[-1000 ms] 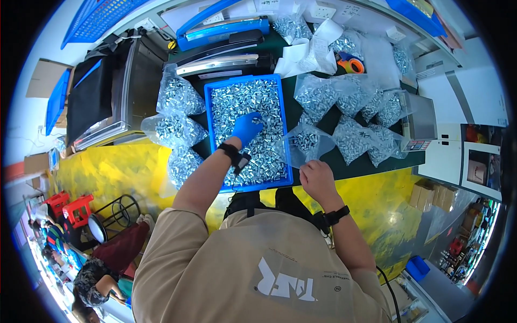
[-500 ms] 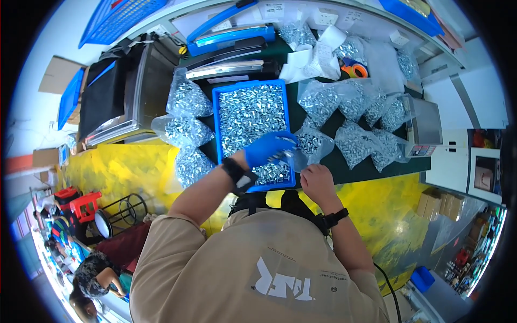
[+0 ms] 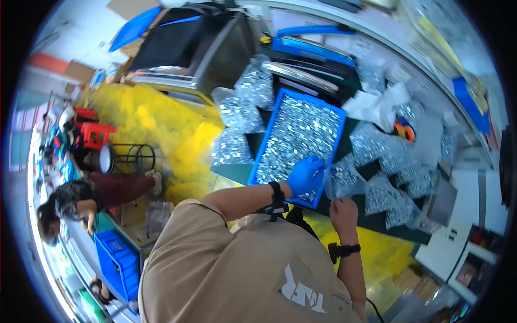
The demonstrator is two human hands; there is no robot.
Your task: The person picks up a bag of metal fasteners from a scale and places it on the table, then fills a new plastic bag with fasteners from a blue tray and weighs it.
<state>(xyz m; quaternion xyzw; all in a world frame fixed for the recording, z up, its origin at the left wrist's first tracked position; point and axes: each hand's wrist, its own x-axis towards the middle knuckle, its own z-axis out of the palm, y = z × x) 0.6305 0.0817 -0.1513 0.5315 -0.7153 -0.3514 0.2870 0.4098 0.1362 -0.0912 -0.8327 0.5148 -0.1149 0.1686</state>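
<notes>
A blue tray (image 3: pixel 265 137) heaped with small shiny metal pieces (image 3: pixel 304 126) lies before me. My left hand (image 3: pixel 306 175), in a blue glove, is over its near right corner. Its fingers are curled and bunched; what they hold, if anything, is hidden. Just right of the tray rests a clear plastic bag (image 3: pixel 347 177), partly filled with the same pieces, its mouth toward the glove. My right hand (image 3: pixel 343 212), bare, is closed on the near edge of this bag.
Filled bags (image 3: pixel 385 199) cluster on the right, others (image 3: pixel 237 113) left of the tray. Behind stand blue and black bag sealers (image 3: pixel 315 48), white paper (image 3: pixel 379 107) and an orange tape roll (image 3: pixel 404 129). A person (image 3: pixel 81 202) sits at far left, beside a blue crate (image 3: pixel 116 264).
The whole view has turned, so the table appears tilted and farther right. The gloved fingers look more bunched beside the bag mouth. The right hand stays at the bag edge.
</notes>
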